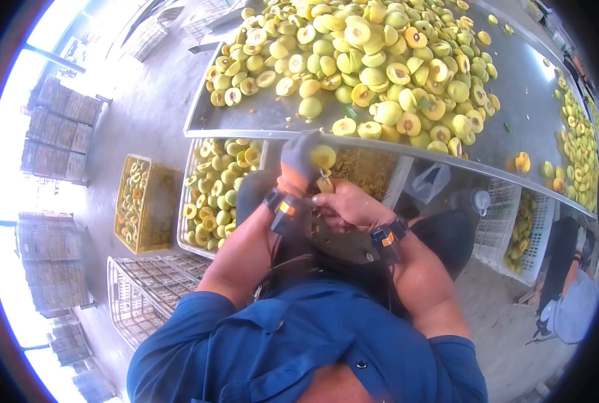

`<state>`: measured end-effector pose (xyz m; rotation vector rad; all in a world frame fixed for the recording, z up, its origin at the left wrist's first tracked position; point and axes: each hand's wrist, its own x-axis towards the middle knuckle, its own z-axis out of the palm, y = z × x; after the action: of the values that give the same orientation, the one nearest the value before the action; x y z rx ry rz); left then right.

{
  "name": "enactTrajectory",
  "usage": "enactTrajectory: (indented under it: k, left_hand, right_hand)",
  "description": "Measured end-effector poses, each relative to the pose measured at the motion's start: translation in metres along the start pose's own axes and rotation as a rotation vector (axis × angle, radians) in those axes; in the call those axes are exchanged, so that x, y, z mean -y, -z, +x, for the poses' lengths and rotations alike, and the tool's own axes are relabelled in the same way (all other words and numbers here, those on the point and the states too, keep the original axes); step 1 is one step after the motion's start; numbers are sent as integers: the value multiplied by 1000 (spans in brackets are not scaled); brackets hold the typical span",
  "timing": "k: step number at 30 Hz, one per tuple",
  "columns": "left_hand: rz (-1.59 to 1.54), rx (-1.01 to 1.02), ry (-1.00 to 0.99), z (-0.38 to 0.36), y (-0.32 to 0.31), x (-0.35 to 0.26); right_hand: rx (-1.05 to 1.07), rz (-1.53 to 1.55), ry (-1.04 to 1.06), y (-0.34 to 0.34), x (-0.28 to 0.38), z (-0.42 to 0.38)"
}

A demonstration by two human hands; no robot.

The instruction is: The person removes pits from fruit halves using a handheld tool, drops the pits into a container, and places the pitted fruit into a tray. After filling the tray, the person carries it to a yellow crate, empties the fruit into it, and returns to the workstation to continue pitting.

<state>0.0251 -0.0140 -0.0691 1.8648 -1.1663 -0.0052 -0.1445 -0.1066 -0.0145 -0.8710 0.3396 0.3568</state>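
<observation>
My left hand [301, 160], in a grey and orange glove, is closed on a yellow-green peach [323, 156] at the front edge of the metal table; motion blurs its fingers. Just below and to the right, my bare right hand [354, 205] is closed like a fist. A small yellowish piece [324, 183] shows at its fingertips, and whatever lies inside the fist is hidden. Both hands are close together above my lap. On the metal table [514, 144] lies a big heap of halved peaches [380, 60], several with brown pits showing.
Left of my knees stands a crate of peach halves [215, 195], beside a yellow crate [158, 201] and an upturned white crate [155, 289]. Brown scraps [365, 168] lie in a container under the table edge. At right are a white crate [537, 235] and another person's sleeve [574, 309].
</observation>
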Motion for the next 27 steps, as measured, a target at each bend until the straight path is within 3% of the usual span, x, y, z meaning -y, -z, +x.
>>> enactTrajectory:
  k: [3, 4, 6, 9, 12, 16, 18, 19, 20, 22, 26, 27]
  left_hand:
    - [-374, -8, 393, 10, 1, 27]
    - [-345, -23, 345, 11, 7, 34]
    - [112, -100, 33, 6, 32, 52]
    - [-224, -357, 230, 0, 70, 121]
    - [-353, -483, 456, -29, 132, 138]
    - [-751, -561, 960, -93, 188, 177]
    - [-545, -524, 1002, -132, 183, 205]
    - [-701, -604, 1182, -133, 182, 188]
    - [-669, -632, 1227, -138, 176, 188]
    - [78, -263, 698, -220, 142, 324]
    - [17, -157, 1111, -166, 149, 228]
    - [183, -94, 947, -172, 148, 237]
  right_hand:
    - [-92, -99, 56, 5, -15, 7]
    - [-148, -162, 53, 7, -13, 8]
    - [-243, -285, 34, 11, -12, 9]
    - [-504, -543, 28, 57, -58, 46]
    - [-536, -719, 106, 50, -58, 44]
    - [-596, -845, 179, 74, -85, 55]
    - [-552, -910, 139, 84, -93, 60]
    - [-531, -942, 119, 83, -94, 62]
    - [-531, -955, 89, 81, -95, 64]
    - [-531, -979, 32, 71, -93, 65]
    - [-549, -1014, -70, 93, -110, 77]
    - [-565, -986, -114, 93, -112, 83]
